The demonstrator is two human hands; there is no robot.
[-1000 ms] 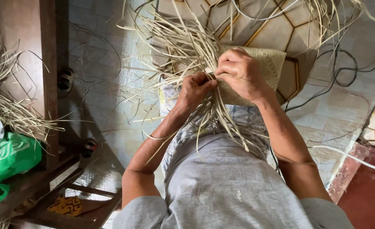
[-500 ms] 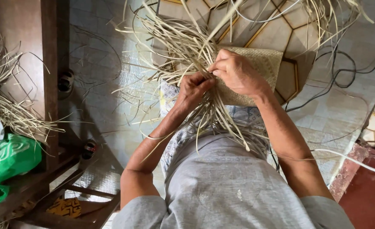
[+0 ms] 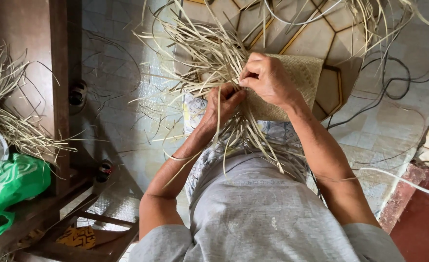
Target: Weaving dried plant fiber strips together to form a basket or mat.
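Observation:
A partly woven mat [image 3: 302, 77] of pale dried leaf strips lies over my lap. Many loose strips [image 3: 200, 53] fan out from its left edge, up and to the left, and several hang down over my grey shirt. My left hand [image 3: 222, 103] is closed around a bundle of these strips just below the mat's edge. Slightly above it, my right hand [image 3: 268, 78] rests on the woven part, thumb and fingers pinching a strip at the weave's edge. The two hands nearly touch.
A dark wooden table [image 3: 54, 73] at the left carries more dried strips [image 3: 10, 121] and a green plastic bag [image 3: 8, 187]. Black and white cables [image 3: 394, 87] run across the tiled floor at the right. A red step [image 3: 418, 223] sits lower right.
My right hand has shifted slightly left along the mat's edge, pinching a strip. The left hand stays gripped on the bundle and the loose strips have swayed a little.

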